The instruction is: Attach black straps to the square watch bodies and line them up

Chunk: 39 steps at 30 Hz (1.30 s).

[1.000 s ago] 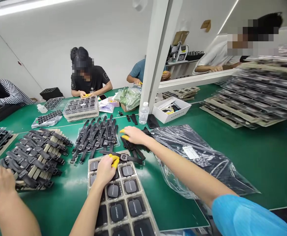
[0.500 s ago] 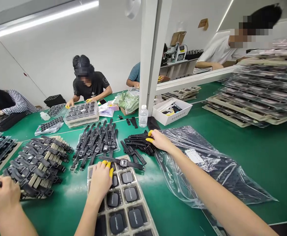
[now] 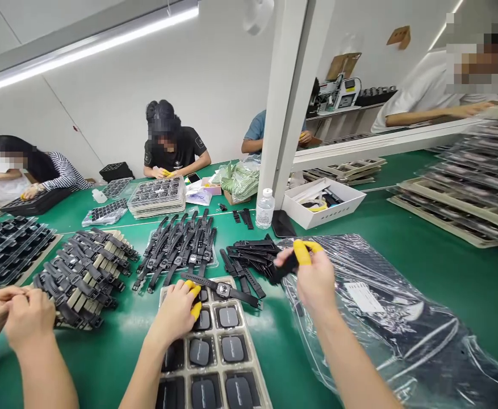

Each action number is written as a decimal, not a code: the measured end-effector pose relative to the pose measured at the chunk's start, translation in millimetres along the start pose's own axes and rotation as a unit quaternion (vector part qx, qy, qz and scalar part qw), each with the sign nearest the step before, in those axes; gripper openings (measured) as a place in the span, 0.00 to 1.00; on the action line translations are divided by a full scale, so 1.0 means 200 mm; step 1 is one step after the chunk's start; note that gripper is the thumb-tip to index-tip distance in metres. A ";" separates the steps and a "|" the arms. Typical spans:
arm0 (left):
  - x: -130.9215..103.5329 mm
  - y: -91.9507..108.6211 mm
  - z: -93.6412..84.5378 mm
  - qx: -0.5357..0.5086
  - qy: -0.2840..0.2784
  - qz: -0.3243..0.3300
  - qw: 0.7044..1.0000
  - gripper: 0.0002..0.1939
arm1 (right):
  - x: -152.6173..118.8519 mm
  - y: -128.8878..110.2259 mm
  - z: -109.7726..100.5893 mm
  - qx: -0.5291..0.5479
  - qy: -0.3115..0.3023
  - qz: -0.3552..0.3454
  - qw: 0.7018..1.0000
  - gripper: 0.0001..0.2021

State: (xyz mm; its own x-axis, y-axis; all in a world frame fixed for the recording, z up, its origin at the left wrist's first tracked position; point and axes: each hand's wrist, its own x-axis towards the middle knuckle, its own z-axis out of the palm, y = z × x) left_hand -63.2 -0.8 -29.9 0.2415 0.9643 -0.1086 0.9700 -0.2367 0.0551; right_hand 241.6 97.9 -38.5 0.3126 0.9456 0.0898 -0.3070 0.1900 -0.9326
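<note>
My right hand (image 3: 314, 278), with yellow finger covers, is raised above the edge of a plastic-wrapped bundle and pinches a black watch strap (image 3: 286, 268), blurred by motion. Just left of it is a pile of black straps (image 3: 255, 255). My left hand (image 3: 176, 311), also in yellow finger covers, is curled over the far left part of a beige tray (image 3: 249, 318); what its fingers hold is hidden. Square black watch bodies (image 3: 232, 347) sit in the tray's compartments. Across its far end, by my left fingertips, lies a watch with its strap (image 3: 224, 289).
A clear plastic bag (image 3: 385, 318) covers the right side of the green table. Strapped watches (image 3: 176, 250) and a stacked pile of them (image 3: 82, 278) stand left. Another person's hands (image 3: 29, 318) work there. A bottle (image 3: 265, 209) and white box (image 3: 323, 204) stand behind.
My right hand has lifted from the strap pile, come nearer and right, and now carries a black strap. My left hand stays at the tray. The camera view has shifted left.
</note>
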 end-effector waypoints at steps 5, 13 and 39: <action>0.04 -0.01 0.03 0.030 0.028 0.007 0.999 0.16 | -0.22 0.08 0.07 0.144 -0.117 0.174 0.967 0.21; 0.03 0.02 -0.09 -0.072 0.086 -0.071 0.991 0.09 | -0.30 0.10 0.02 0.192 -0.202 0.256 0.925 0.21; 0.15 0.27 0.14 -0.391 0.159 0.214 0.881 0.32 | -0.48 0.20 0.08 0.109 -0.415 0.304 0.851 0.20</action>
State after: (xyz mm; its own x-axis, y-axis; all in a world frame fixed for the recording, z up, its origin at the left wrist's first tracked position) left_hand -3.0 12.8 -57.3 0.4393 0.8208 0.3651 0.4468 -0.5522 0.7039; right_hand 184.9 19.6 -78.7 -0.6780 0.7300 -0.0858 -0.3729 -0.4422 -0.8157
